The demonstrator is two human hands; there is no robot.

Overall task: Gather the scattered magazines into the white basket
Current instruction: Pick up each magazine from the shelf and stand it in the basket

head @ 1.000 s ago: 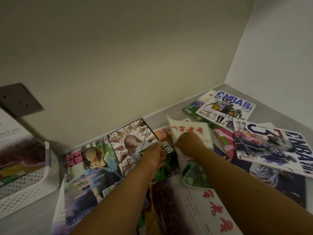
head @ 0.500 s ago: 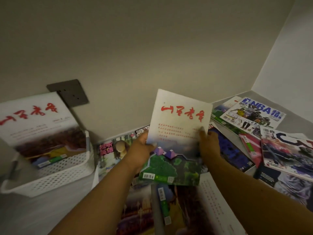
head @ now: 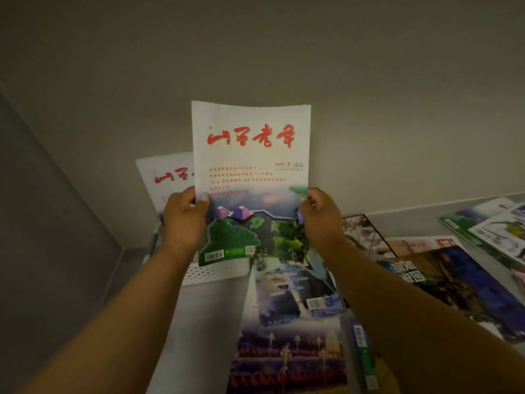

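I hold a white magazine (head: 251, 166) with red brush lettering and a green landscape upright in front of me. My left hand (head: 184, 217) grips its left edge and my right hand (head: 321, 217) grips its right edge. Its lower edge hangs just over the white basket (head: 218, 270), whose perforated front wall shows below it. A similar white magazine (head: 167, 177) stands in the basket behind the held one. Several other magazines (head: 292, 302) lie scattered on the grey surface to the right.
A plain wall rises right behind the basket, and a darker panel (head: 56, 223) closes the left side. More magazines (head: 488, 226) lie at the far right near the wall. A dark-covered magazine (head: 454, 285) lies under my right forearm.
Both hands lifted the white magazine off the pile and carried it left, and it now stands upright over the basket. The view swung left with it.
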